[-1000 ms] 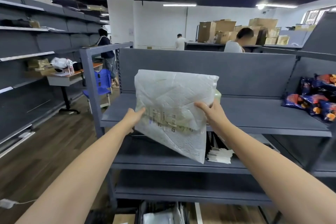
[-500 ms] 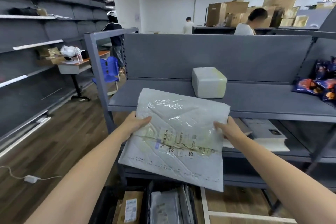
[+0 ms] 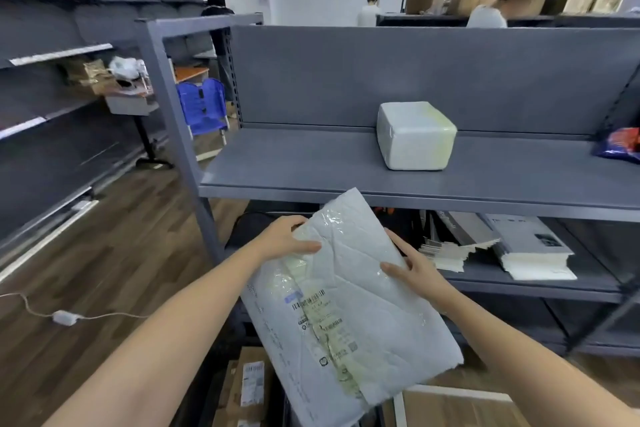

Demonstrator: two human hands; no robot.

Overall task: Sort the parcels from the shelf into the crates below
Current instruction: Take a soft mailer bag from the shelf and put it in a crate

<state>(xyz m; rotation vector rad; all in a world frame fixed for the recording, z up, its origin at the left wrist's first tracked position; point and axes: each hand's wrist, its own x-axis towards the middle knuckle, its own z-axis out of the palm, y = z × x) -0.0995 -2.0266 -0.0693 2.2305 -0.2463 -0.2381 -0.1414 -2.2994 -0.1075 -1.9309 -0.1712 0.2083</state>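
A flat white padded mailer [image 3: 349,302] with a shipping label hangs tilted in front of the grey shelf [image 3: 346,177], below its top board. My left hand [image 3: 287,239] grips the mailer's upper left edge and my right hand [image 3: 414,270] holds its right edge. A white boxy parcel [image 3: 415,135] sits alone on the top board. Below, at the bottom of the view, a dark crate [image 3: 211,392] holds a cardboard parcel [image 3: 247,388] with a label; the mailer hides much of the crates.
Stacks of white booklets [image 3: 526,246] lie on the lower board. Colourful snack bags [image 3: 620,146] sit at the right end of the top board. A cable with an adapter [image 3: 64,317] lies on the wood floor at left. A person [image 3: 491,3] stands behind the shelf.
The mailer came off the top board, dropped lower and turned with its long side running down toward the crates. The white boxy parcel behind it came into view.
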